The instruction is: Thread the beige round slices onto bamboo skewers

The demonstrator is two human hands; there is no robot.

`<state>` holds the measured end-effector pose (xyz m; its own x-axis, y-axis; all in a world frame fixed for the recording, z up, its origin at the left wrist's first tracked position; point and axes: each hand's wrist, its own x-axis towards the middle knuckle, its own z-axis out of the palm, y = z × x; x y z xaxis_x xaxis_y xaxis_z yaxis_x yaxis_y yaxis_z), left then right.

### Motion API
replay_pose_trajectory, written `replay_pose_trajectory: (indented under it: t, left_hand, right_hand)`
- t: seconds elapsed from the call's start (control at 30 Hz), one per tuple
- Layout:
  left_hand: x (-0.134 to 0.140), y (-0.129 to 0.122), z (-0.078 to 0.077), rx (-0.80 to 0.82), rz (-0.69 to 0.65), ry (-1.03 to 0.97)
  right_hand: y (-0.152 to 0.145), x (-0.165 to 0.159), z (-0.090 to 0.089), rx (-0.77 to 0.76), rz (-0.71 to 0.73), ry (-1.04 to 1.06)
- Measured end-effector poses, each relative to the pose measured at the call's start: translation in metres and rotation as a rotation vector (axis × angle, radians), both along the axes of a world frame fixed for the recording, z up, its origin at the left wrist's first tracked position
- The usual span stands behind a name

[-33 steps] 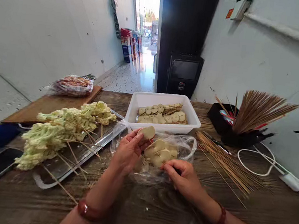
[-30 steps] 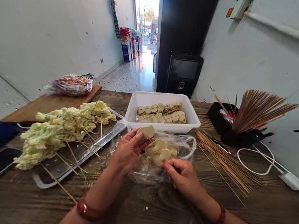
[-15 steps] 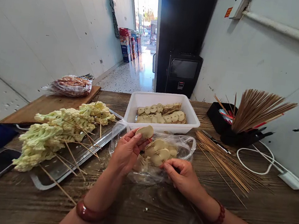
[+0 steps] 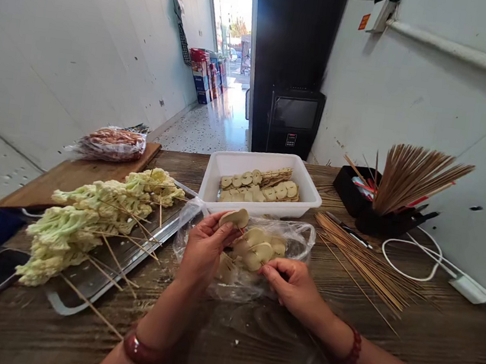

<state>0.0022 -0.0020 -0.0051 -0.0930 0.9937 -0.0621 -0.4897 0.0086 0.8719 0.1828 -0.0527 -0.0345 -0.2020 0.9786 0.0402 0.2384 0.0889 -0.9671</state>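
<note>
Mid-frame: a pale round slice (image 4: 234,218) is held by the left hand (image 4: 208,243); the grip is closed, thumb against fingers, with the slice's edge pinched between them. The slice is tilted, its upper edge raised clear of the fingertips. A thin skewer (image 4: 263,263), mostly hidden, seems to be pinched by the right hand (image 4: 288,280); that grip is also closed, at the fingertips.

Key relation: the slice is set up and to the left of the right grip, well apart from it. The skewer's long axis appears to be slanted from lower right to upper left, towards the left hand. Between the hands, overlapping slices (image 4: 256,249) are seen; whether all are threaded cannot be told. The nearest of these is set just beside the right fingertips.

Beneath: a clear plastic bag (image 4: 304,244), spread on the worktop (image 4: 248,350). Behind it, threaded slices are laid in a white tub (image 4: 261,209). Right of frame: loose sticks (image 4: 361,266) are scattered, with a bundle of sticks (image 4: 417,181) stood beyond. Left of frame: skewered cauliflower (image 4: 101,205) is piled on a metal tray (image 4: 136,262).
</note>
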Motion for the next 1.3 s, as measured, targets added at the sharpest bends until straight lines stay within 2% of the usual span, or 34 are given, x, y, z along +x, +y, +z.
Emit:
replay_pose_trajectory:
  t: [0.23, 0.6, 0.8, 1.1, 1.3]
  left_hand:
    - [0.0051, -0.0022, -0.0023, 0.017, 0.036, 0.087]
    - [0.0075, -0.0034, 0.0019, 0.007, 0.072, 0.077]
    - [0.0093, -0.0040, -0.0017, 0.010, 0.036, 0.087]
    - [0.0041, -0.0010, 0.0011, -0.091, -0.033, -0.068]
    - [0.0030, 0.0000, 0.0020, -0.152, -0.027, -0.120]
  right_hand:
    - [0.0008, -0.0020, -0.0002, -0.022, -0.003, 0.013]
    - [0.0008, -0.0032, -0.0003, 0.003, -0.018, 0.018]
    - [0.0024, -0.0042, 0.0002, 0.014, -0.033, 0.020]
    - [0.0009, -0.0038, 0.0002, 0.118, -0.041, -0.046]
    - [-0.0002, -0.0046, 0.0021, 0.171, -0.053, -0.082]
